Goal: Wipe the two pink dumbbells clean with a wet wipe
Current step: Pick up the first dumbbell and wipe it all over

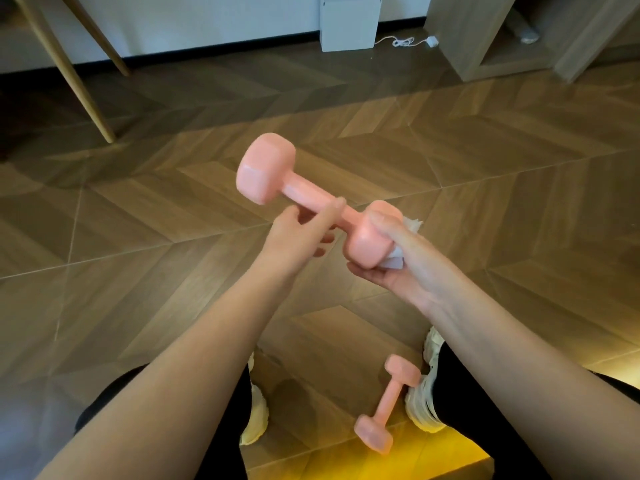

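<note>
Pink dumbbell (266, 174) raised between both hands, left hand (294, 237) fingers curled round its handle, right hand (401, 261) clasping its near head through a white wet wipe (394, 262), second pink dumbbell (389, 405) lay on the wooden floor (156, 244) under the right forearm, beside a white shoe (424, 400)

Held dumbbell (266, 171) and floor dumbbell (389, 405): both the same plain pink. Wet wipe (394, 261) white; floor (173, 202) brown wood, chevron pattern, yellow glow at the near edge. Shoes (424, 400) cream-white, trousers (460, 393) black, box (348, 22) and cable (403, 41) white, skirting (207, 53) black.
</note>
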A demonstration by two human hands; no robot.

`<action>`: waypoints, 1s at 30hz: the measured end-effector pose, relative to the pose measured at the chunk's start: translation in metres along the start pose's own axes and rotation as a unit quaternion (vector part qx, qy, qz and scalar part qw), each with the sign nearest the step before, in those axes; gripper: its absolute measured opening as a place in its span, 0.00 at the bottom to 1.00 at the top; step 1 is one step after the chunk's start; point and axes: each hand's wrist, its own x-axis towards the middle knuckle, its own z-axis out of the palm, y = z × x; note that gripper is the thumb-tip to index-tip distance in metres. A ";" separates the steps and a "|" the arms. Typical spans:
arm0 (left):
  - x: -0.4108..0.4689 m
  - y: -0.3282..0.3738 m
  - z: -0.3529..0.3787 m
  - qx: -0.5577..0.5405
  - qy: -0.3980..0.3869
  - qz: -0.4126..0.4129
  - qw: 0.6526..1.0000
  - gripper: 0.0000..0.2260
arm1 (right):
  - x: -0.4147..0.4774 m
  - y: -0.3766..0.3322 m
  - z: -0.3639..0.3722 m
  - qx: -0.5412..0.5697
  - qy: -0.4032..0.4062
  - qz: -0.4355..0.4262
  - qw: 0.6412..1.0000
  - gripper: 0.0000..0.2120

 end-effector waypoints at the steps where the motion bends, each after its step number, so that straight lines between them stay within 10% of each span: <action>1: 0.000 0.003 0.003 -0.090 -0.014 -0.019 0.996 0.11 | -0.003 0.003 0.002 -0.007 -0.019 0.000 1.000 0.33; 7: -0.006 0.017 0.009 -0.504 0.105 -0.045 0.856 0.12 | -0.011 0.008 0.019 -0.143 -0.110 -0.010 0.983 0.29; 13: -0.006 0.021 0.001 -0.507 0.135 -0.074 0.848 0.13 | -0.020 0.008 0.021 -0.478 -0.052 -0.279 0.831 0.29; 18: -0.006 0.021 0.000 -0.507 0.133 -0.082 0.848 0.13 | -0.025 0.020 0.021 -0.527 -0.036 -0.400 0.749 0.27; 25: -0.006 0.021 0.001 -0.505 0.126 -0.078 0.850 0.14 | -0.031 0.019 0.024 -0.443 -0.096 -0.445 0.772 0.30; 30: -0.005 0.023 -0.001 -0.517 0.111 -0.059 0.847 0.14 | -0.028 0.006 0.022 -0.260 -0.084 -0.318 0.908 0.30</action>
